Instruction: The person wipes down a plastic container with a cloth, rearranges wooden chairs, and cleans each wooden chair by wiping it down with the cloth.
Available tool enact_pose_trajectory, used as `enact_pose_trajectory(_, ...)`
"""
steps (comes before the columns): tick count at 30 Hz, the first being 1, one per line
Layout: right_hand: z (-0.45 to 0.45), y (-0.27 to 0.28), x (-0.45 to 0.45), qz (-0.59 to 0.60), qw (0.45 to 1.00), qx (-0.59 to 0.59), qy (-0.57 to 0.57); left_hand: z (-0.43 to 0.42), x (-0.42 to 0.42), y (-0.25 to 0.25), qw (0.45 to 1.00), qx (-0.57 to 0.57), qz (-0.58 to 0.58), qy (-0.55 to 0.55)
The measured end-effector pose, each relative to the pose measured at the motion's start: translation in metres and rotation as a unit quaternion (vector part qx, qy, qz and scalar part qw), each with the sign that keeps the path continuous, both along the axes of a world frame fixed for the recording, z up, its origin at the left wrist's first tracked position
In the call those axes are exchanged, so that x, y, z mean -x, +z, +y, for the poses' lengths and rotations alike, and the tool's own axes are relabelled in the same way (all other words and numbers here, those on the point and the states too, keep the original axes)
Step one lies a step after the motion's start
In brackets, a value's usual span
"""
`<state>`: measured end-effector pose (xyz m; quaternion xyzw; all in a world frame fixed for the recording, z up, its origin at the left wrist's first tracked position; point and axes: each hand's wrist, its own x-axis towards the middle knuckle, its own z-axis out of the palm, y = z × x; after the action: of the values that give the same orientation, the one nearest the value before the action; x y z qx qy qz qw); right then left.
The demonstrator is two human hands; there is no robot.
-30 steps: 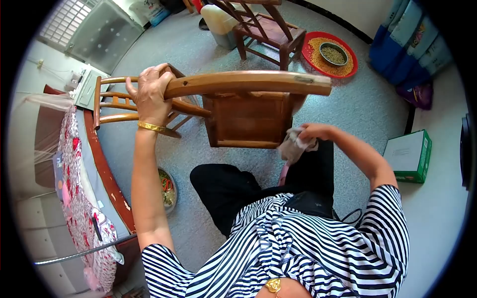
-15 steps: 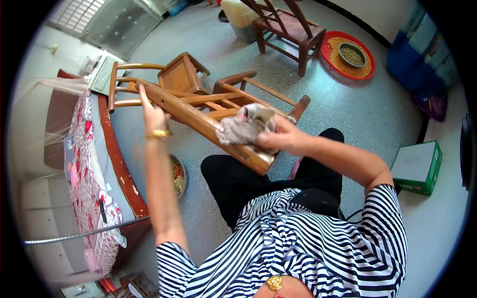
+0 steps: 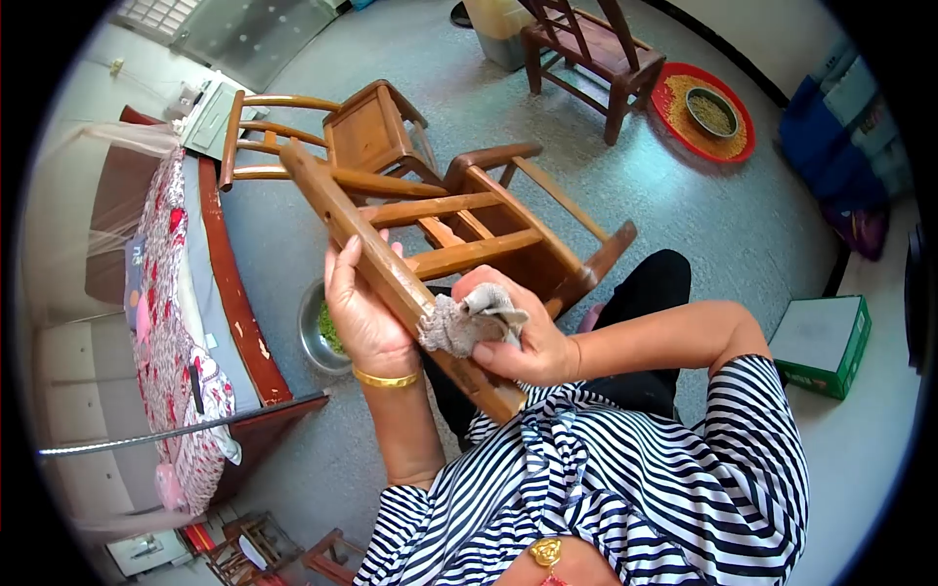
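Observation:
A wooden chair is tilted in front of me, its thick top rail slanting down toward my striped shirt. My left hand, with a gold bangle at the wrist, supports that rail from its left side, the fingers passing round behind it. A crumpled grey cloth is bunched in my right hand and pressed on the lower part of the rail. Some fingers of my left hand are hidden by the wood.
Another wooden chair lies tipped beyond. A darker chair stands near a red tray of grain. A metal bowl with greens is left on the floor, beside a bed. A green box sits right.
The chair has swung round, its top rail now slanting toward my body. My left hand slid from the rail's far end to its middle. The cloth in my right hand has come onto the rail.

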<state>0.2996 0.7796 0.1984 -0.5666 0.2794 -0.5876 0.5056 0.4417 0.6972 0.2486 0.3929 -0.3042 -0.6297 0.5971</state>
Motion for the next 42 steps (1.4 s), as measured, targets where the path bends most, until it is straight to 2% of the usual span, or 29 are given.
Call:
enact_pose_trajectory(2,0.006,-0.004,-0.011,-0.036,0.993,0.086,-0.066,0.008,0.008,0.017,0.999,0.035,0.000,-0.040)
enact_pose_trajectory(6,0.014,-0.018,-0.016,-0.077,0.987,0.128,-0.059,0.019,0.010,0.021,0.993,0.043,-0.070,-0.081)
enact_pose_trajectory(8,0.016,-0.032,-0.008,-0.047,0.987,0.147,-0.042,0.047,0.012,0.020,0.986,0.011,-0.143,-0.083)
enact_pose_trajectory(12,0.023,-0.077,0.003,0.106,0.974,0.200,0.018,0.089,0.002,0.021,0.984,-0.017,-0.152,-0.093)
enact_pose_trajectory(15,0.017,-0.098,0.015,0.200,0.952,0.231,0.035,0.082,0.002,0.018,0.989,0.009,-0.126,-0.072)
enact_pose_trajectory(18,0.013,-0.126,0.034,0.285,0.935,0.210,0.029,0.067,0.000,0.015,0.990,0.047,-0.100,-0.083)
enact_pose_trajectory(21,0.010,-0.141,0.048,0.356,0.927,0.117,0.007,0.042,-0.005,0.016,0.992,0.053,-0.088,-0.071)
enact_pose_trajectory(22,0.010,-0.134,0.046,0.356,0.927,0.121,0.008,0.033,-0.007,0.018,0.995,0.040,-0.073,-0.057)
enact_pose_trajectory(24,0.007,-0.104,0.036,0.302,0.946,0.072,-0.091,0.014,-0.011,0.018,0.997,0.030,-0.057,-0.044)
enact_pose_trajectory(26,-0.002,-0.073,0.021,0.250,0.948,0.131,-0.145,-0.005,-0.012,0.016,1.000,0.002,0.019,-0.017)
enact_pose_trajectory(31,-0.026,-0.016,-0.010,0.212,0.908,0.271,-0.239,-0.025,-0.002,0.026,0.998,-0.034,0.045,0.021)
enact_pose_trajectory(33,-0.028,-0.014,-0.014,0.246,0.879,0.307,-0.270,-0.031,-0.001,0.031,0.998,-0.040,0.048,0.030)
enact_pose_trajectory(36,-0.037,-0.040,-0.008,0.310,0.848,0.330,-0.276,-0.040,-0.005,0.033,0.996,-0.062,0.058,0.041)
enact_pose_trajectory(38,-0.042,-0.066,0.001,0.353,0.783,0.393,-0.328,-0.045,-0.004,0.035,0.995,-0.046,0.052,0.077)
enact_pose_trajectory(42,-0.035,-0.123,0.035,0.432,0.770,0.363,-0.299,-0.055,-0.006,0.036,0.991,-0.040,0.069,0.109)
